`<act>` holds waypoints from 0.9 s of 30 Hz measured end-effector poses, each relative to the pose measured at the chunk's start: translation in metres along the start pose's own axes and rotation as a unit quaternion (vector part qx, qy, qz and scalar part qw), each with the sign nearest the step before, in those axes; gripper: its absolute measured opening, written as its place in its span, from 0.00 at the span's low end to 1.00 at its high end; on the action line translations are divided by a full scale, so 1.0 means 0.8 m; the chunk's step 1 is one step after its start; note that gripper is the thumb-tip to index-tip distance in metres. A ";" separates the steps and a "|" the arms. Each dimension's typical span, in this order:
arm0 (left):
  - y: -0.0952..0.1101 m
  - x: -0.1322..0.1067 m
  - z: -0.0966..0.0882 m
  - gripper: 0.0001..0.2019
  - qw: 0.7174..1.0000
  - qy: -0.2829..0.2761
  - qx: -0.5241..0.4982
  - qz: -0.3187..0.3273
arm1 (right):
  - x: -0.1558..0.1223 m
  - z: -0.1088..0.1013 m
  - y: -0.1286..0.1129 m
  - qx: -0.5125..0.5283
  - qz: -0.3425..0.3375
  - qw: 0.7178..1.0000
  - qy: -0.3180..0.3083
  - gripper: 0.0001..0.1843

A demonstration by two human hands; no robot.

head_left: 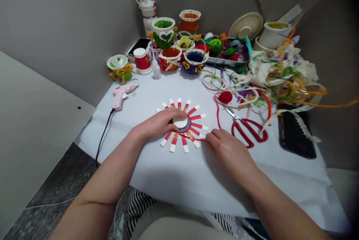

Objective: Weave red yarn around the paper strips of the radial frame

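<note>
A paper cup cut into strips (173, 144) lies spread like a sun, its red and white strips fanned around a round white base (180, 122). My left hand (161, 120) grips it at the base, thumb and fingers about the near and far sides, covering the strips on the left. Red yarn (193, 138) circles the base and runs taut to the right. Its line ends in the pinched fingers of my right hand (224, 144), just beyond the strip tips. From there the strand leads up toward a red yarn ball (225, 97).
Red-handled scissors (246, 129) and a black phone (294, 131) lie right. A pink glue gun (121, 95) with its cord is left. Decorated cups (193, 62), a glue bottle (156, 68), a yarn tray (238, 61) and a lace heap (269, 71) stand behind.
</note>
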State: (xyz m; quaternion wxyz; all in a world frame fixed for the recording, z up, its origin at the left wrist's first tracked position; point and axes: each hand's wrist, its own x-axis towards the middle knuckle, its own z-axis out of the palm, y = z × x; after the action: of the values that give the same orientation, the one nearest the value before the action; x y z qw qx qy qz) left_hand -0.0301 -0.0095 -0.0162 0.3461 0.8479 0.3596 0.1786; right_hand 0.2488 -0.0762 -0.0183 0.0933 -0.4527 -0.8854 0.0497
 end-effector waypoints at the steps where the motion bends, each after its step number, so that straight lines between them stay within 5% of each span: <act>1: -0.001 0.000 0.000 0.24 1.000 0.001 -0.001 0.001 | 0.005 0.003 0.003 0.023 0.012 1.000 0.006 0.13; 9: 0.002 0.001 0.000 0.25 1.000 -0.002 0.000 0.010 | 0.060 0.029 0.023 0.148 0.095 0.981 0.082 0.09; 17: 0.008 -0.002 0.011 0.24 0.999 0.031 0.026 0.005 | 0.062 0.036 0.020 0.168 0.112 0.976 0.081 0.08; 21: 0.011 0.003 0.017 0.24 0.996 0.055 0.062 -0.033 | 0.057 0.029 0.023 0.184 0.089 0.976 0.076 0.08; 27: 0.011 0.003 0.011 0.26 0.999 0.021 0.023 0.039 | 0.032 0.004 0.024 0.230 -0.006 0.973 0.026 0.10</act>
State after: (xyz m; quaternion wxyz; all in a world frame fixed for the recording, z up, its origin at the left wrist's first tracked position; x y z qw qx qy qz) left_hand -0.0194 -0.0156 -0.0159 0.3113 0.8651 0.3378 0.2013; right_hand 0.2489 -0.0444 -0.0220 0.2181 -0.4149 -0.8501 0.2400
